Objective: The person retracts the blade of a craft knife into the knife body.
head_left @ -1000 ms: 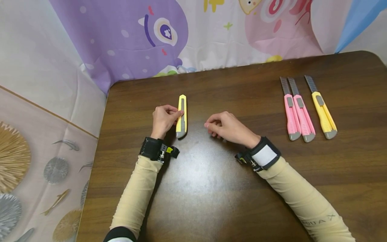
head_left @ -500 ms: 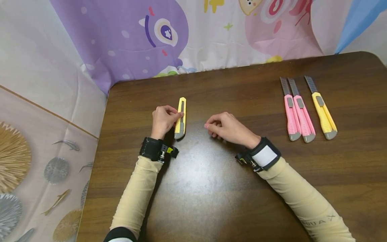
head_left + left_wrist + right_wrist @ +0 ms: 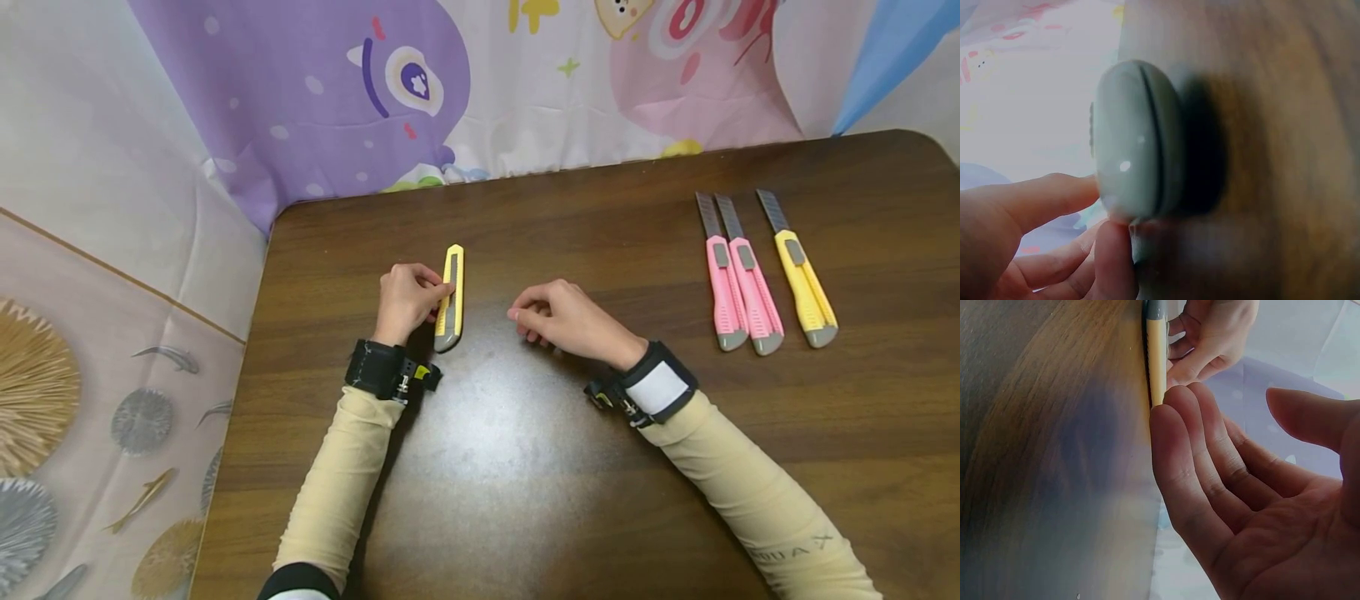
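Note:
My left hand pinches a yellow box cutter from its left side, thumb across the face with the grey slider. The cutter points away from me, close over the table, and no blade shows past its tip. In the left wrist view its grey end cap faces the camera, a dark shadow beside it, with the thumb and fingers at its edge. My right hand rests a short way to the right, fingers loosely bent and holding nothing. In the right wrist view its fingers show in front of the cutter.
At the right of the brown table lie two pink box cutters side by side, and another yellow box cutter, all with blades extended away from me. A cartoon-print curtain hangs along the back edge.
The yellow cutter in my left hand has shifted slightly toward me, its tip now nearer the thumb. The right hand and the other cutters have stayed put.

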Tool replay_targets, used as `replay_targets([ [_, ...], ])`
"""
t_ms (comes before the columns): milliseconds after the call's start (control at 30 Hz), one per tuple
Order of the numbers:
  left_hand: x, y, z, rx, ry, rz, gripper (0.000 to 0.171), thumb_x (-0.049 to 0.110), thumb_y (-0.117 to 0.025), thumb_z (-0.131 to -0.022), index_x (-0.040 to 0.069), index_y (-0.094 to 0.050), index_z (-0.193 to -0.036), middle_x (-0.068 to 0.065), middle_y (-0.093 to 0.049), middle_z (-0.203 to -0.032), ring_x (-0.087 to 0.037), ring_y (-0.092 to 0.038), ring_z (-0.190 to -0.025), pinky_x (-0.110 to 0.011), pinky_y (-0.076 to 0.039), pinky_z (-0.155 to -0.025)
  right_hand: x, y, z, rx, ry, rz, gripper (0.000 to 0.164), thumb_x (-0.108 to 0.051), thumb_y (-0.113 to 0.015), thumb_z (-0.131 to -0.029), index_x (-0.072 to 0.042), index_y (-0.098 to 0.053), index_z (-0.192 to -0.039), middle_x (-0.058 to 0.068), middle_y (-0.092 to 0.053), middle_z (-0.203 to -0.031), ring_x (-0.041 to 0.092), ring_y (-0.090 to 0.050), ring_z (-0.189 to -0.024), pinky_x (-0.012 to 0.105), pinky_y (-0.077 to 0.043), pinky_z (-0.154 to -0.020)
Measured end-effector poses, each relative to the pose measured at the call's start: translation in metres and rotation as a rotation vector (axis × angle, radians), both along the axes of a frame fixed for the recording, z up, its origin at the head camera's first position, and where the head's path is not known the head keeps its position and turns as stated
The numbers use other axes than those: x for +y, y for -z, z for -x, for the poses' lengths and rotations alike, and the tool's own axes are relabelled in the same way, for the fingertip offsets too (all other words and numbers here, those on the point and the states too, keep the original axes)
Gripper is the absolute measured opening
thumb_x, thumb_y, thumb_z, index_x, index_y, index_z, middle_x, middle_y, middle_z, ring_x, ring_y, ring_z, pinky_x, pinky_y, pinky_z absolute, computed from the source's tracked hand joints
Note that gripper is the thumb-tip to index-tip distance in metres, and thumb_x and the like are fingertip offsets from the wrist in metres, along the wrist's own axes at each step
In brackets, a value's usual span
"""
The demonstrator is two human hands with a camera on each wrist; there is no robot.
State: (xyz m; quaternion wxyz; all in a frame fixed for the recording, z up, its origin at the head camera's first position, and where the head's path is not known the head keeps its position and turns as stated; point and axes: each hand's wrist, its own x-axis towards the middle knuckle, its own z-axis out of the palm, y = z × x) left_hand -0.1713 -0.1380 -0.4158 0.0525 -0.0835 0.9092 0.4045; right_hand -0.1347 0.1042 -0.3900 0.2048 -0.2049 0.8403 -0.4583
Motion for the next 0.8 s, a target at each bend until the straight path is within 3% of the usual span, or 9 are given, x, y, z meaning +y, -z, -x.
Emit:
replay_targets([
  [333,-0.002,-0.001,0.0,-0.025,0.003,-0.01,0.023,0.018,-0.077,-0.085,-0.003,-0.071,-0.093,-0.019,-0.071,-0.084,-0.014,-0.065,-0.058,-0.026,-0.059,-0.049,0.001,-0.001,0.0,0.007,0.004,0.015,0.025,-0.022,-0.057,-0.101,-0.003,-0.069,-0.11,0.015,-0.071,-0.085,0.028,-0.067,-0.073,0.029,-0.055,-0.057],
  [433,-0.004,-0.003,-0.001,-0.002,0.001,-0.013,0.024,0.02,-0.076,-0.087,-0.003,-0.071,-0.094,-0.018,-0.071,-0.083,-0.015,-0.066,-0.059,-0.027,-0.059,-0.049,0.002,-0.003,0.001,0.02,0.02,0.03,0.025,-0.022,-0.057,-0.101,-0.002,-0.069,-0.111,0.014,-0.072,-0.086,0.029,-0.068,-0.075,0.03,-0.057,-0.059],
  [633,0.001,-0.013,-0.005,0.158,-0.014,-0.012,0.025,0.025,-0.071,-0.091,0.0,-0.072,-0.095,-0.014,-0.068,-0.076,-0.018,-0.064,-0.052,-0.023,-0.055,-0.044,0.013,-0.009,0.006,0.066,0.103,0.08,0.024,-0.02,-0.056,-0.101,-0.001,-0.069,-0.107,0.015,-0.071,-0.084,0.031,-0.068,-0.076,0.036,-0.06,-0.063],
  [800,0.015,-0.026,-0.012,0.302,0.02,-0.013,0.022,0.025,-0.07,-0.091,0.003,-0.073,-0.093,-0.013,-0.07,-0.078,-0.015,-0.06,-0.057,-0.017,-0.048,-0.05,0.031,-0.017,0.015,0.115,0.23,0.134,0.018,-0.015,-0.058,-0.099,-0.001,-0.07,-0.102,0.02,-0.071,-0.086,0.03,-0.069,-0.073,0.031,-0.061,-0.062],
])
